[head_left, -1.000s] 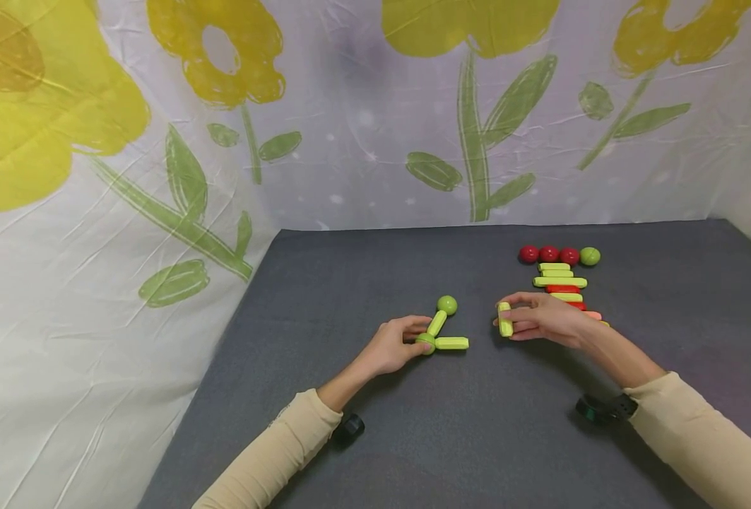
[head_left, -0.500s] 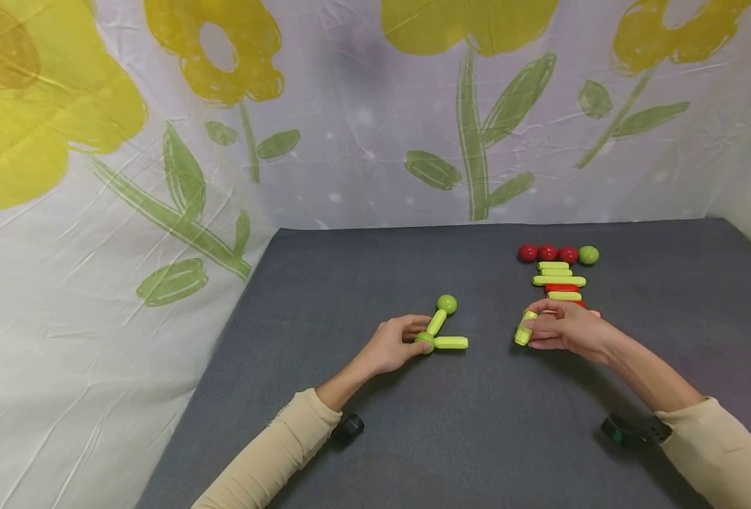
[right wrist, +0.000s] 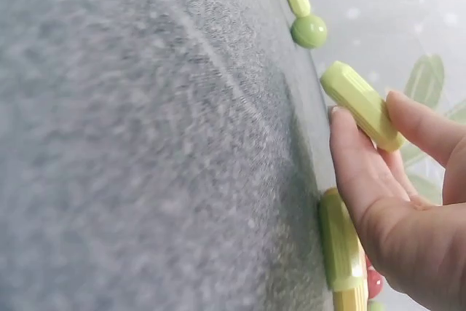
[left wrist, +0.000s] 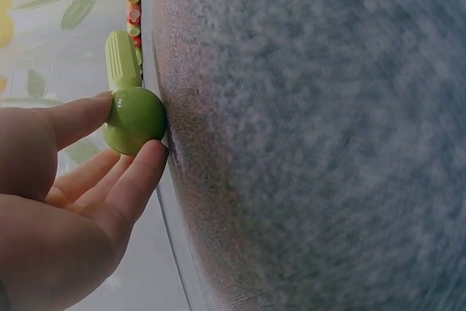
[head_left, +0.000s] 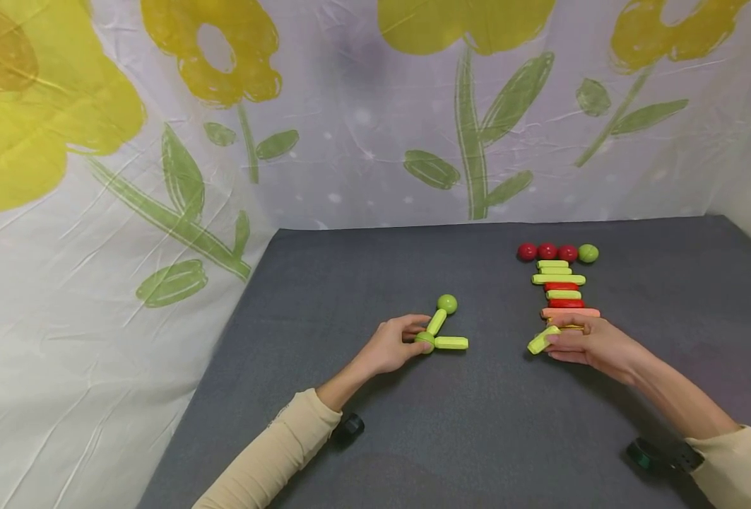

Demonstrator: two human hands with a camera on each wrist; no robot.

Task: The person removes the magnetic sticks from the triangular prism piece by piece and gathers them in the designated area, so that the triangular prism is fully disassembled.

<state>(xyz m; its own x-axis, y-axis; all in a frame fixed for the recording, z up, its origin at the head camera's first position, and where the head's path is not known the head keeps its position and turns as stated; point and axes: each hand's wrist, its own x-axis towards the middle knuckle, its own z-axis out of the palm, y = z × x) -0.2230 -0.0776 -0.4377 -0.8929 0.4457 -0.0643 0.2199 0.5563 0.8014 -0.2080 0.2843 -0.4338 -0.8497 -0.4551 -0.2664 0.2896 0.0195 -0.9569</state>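
Head view: the right hand (head_left: 591, 345), pinching a loose green stick (head_left: 543, 341), has drawn rightward from the green ball (head_left: 424, 341) that the left hand (head_left: 391, 346) pinches, leaving the stick well right of that ball and, seemingly, farther from being joined to it

Stretches dark grey and flat as a counter (head_left: 464, 431). Bears, toward the far right, three red balls (head_left: 547, 252) and one green ball (head_left: 588, 253) in a row; just in front, a column of yellow-green, red and pink sticks (head_left: 562, 295). Appears to support, near the middle, a joined ball-and-stick piece (head_left: 436, 322).
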